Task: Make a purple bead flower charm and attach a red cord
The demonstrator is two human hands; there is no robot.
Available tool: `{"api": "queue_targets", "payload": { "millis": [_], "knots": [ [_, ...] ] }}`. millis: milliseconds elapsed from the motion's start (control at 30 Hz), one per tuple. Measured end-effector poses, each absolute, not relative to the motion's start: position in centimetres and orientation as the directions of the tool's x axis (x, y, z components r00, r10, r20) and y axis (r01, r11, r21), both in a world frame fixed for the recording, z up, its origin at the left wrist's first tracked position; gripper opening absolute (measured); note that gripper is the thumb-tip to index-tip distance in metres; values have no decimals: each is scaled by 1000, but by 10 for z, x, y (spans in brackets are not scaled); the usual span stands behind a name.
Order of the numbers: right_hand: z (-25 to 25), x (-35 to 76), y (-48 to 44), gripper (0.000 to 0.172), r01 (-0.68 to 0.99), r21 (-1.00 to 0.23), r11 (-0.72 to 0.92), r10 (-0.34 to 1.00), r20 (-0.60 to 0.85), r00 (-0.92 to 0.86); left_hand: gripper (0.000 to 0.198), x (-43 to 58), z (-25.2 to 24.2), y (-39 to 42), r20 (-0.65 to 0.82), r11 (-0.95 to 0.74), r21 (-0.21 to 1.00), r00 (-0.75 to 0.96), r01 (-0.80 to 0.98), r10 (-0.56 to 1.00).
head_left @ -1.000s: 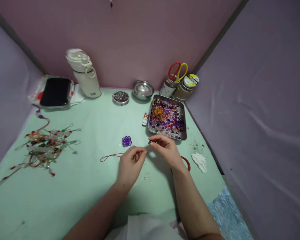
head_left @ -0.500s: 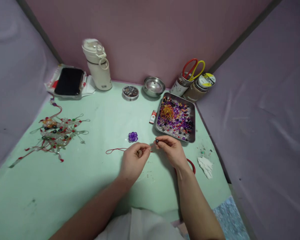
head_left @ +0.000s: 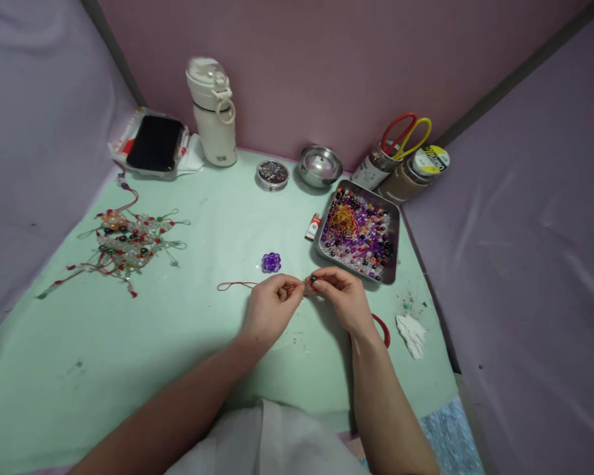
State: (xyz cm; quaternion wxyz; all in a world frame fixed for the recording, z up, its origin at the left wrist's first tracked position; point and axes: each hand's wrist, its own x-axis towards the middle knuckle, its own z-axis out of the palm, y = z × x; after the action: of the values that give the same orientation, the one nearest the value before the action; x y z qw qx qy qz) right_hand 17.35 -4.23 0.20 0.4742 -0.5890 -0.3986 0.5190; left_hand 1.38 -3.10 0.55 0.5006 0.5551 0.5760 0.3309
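Observation:
Pinched between the fingers of my left hand is a thin red cord, whose looped end trails to the left over the table. My right hand is closed with thumb and forefinger on a dark round bead. The fingertips of both hands nearly meet, with the cord's end between them; whether it passes through the bead I cannot tell. Just beyond my left hand lies a purple bead cluster. A metal tray of mixed beads and a tangle of golden cord stands beyond my right hand.
Finished-looking bead strings lie heaped at the left. Along the back stand a phone, a white bottle, a round tin, a steel bowl and jars. A lighter and crumpled tissue are nearby.
The camera view has shifted, so the table's things appear further right. My hands have drawn slightly closer together, still holding the cord and the bead.

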Motion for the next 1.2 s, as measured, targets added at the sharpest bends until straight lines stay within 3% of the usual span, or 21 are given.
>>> {"api": "queue_targets", "payload": {
  "millis": [700, 1200],
  "knots": [
    [7, 173, -44, 13, 84, -982, -171, 980, -161, 113, 16, 13, 4, -30, -248, 198, 928, 125, 315, 961],
    [8, 170, -45, 10, 64, -988, -140, 989, -136, 64, 16, 13, 6, -30, -269, 225, 928, 120, 297, 956]
  ]
}}
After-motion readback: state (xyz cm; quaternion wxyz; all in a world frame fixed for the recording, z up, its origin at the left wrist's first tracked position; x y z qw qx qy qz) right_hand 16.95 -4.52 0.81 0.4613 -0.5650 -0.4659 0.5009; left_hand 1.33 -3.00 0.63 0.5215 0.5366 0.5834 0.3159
